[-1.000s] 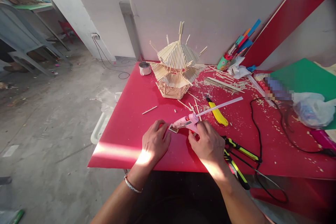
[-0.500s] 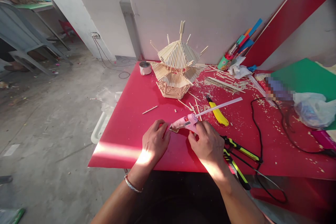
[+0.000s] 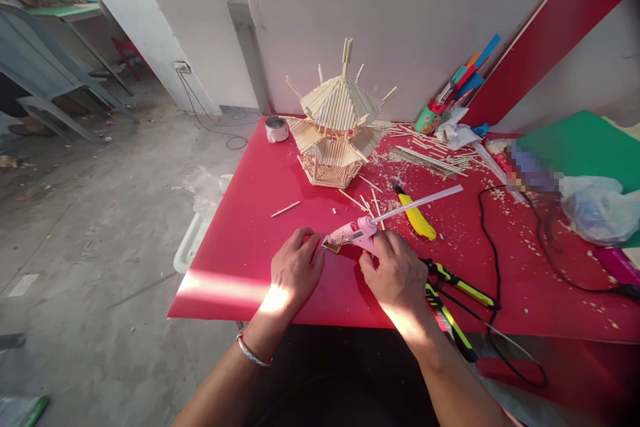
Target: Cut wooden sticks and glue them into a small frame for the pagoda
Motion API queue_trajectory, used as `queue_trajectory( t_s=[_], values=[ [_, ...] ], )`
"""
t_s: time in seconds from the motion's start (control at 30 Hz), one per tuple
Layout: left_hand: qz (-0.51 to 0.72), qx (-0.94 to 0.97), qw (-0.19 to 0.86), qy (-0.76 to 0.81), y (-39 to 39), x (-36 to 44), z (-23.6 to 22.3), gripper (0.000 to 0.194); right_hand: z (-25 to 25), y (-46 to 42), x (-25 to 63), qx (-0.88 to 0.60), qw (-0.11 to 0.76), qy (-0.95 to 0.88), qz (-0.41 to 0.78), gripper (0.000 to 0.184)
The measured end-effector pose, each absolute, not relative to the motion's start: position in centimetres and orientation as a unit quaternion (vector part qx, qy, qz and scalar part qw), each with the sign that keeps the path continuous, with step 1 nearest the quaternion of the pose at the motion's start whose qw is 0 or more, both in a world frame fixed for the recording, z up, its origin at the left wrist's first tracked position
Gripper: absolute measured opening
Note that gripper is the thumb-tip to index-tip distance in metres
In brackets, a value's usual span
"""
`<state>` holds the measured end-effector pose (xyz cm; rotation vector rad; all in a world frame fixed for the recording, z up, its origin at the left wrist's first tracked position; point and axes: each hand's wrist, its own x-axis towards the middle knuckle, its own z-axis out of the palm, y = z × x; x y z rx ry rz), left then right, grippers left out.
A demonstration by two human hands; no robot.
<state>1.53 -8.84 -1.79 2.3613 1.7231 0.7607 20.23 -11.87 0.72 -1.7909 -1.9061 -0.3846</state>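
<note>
A pink hot glue gun point(image 3: 357, 235) with a long clear glue stick out of its back is in my right hand point(image 3: 395, 270), whose fingers wrap round the handle. Its nozzle points left, over a small brownish piece point(image 3: 331, 247) on the red table. Close to the nozzle is my left hand point(image 3: 299, 260), closed with its fingers curled down; what they may hold is hidden. Beyond both hands stands a pagoda-like model of thin wooden sticks point(image 3: 335, 130). One loose stick point(image 3: 286, 209) lies to its front left.
A yellow utility knife point(image 3: 416, 215) and yellow-black pliers point(image 3: 450, 320) lie to the right, with a black cable point(image 3: 484, 227). Stick offcuts point(image 3: 435, 153) litter the red table point(image 3: 235, 233). A white mug point(image 3: 277, 129) and a green pen holder point(image 3: 427, 120) stand at the back.
</note>
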Motion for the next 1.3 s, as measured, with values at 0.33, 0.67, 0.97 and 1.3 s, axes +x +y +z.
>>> queue_trajectory(
  t_s=[0.33,0.67,0.97,1.3],
  values=[
    [0.253,0.780,0.057,0.569,-8.84,1.58,-1.71,0.019,0.73,-11.92,20.30,-0.667,0.237,-0.691,-0.147,0.020],
    [0.250,0.780,0.062,0.570,-8.80,1.54,-1.76,0.020,0.72,-11.91,20.28,-0.658,0.249,-0.696,-0.143,0.025],
    [0.256,0.778,0.062,0.571,-8.83,1.57,-1.72,0.018,0.71,-11.72,20.02,-0.657,0.244,-0.698,-0.148,0.019],
    [0.253,0.782,0.053,0.567,-8.73,1.56,-1.80,0.018,0.81,-11.89,20.25,-0.650,0.248,-0.703,-0.148,0.021]
  ],
)
